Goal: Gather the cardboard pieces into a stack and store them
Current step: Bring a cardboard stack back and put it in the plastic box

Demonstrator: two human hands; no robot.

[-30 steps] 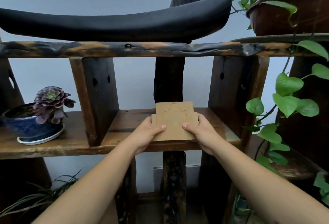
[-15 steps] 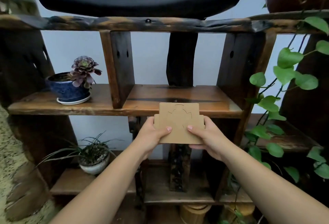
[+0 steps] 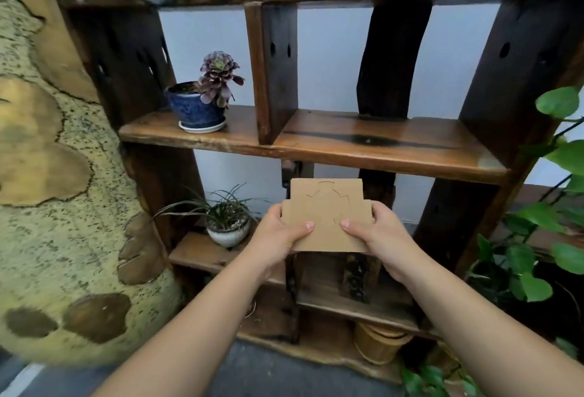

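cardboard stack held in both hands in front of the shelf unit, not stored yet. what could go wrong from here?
1. The cardboard stack is held only at its side edges, left hand and right hand; its pieces are already offset, so they could fan or slip out.
2. It hangs in the air below the middle shelf; a loosened grip likely drops it.
3. Nearby, the white-potted grass plant could get knocked.

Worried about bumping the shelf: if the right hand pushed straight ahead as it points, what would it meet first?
Probably the dark post behind the cardboard stack that the right hand holds; depth is unclear.
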